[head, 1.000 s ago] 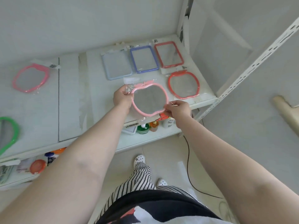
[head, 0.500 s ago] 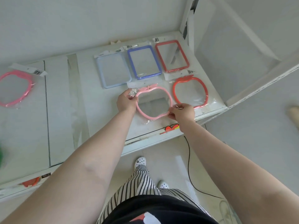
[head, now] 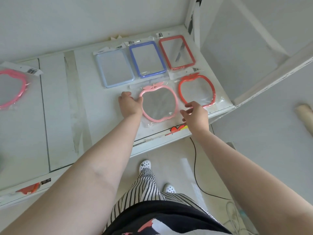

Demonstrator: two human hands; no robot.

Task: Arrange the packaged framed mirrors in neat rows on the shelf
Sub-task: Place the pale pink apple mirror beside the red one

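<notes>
The white shelf (head: 55, 102) carries the pink apple-shaped mirror (head: 158, 103) flat near its front edge, beside the red apple-shaped mirror (head: 196, 90). The left hand (head: 129, 104) grips its left rim; the right hand (head: 194, 114) hovers with loosely curled fingers, holding nothing.

Pink apple-shaped mirror (head: 11, 89) at far left: cut off by left picture edge, only right part of frame shows. Barcode labels (head: 160, 35) on package headers: too small to read. Left hand (head: 130, 103) covers left rim of pale pink apple mirror (head: 159, 103); fingertips hidden, grip cannot be told. Orange item (head: 29, 189) on lower shelf, near left: mostly hidden under shelf (head: 55, 116) edge, unidentifiable. Beige roll (head: 304, 114) at right: cut off by picture edge.
</notes>
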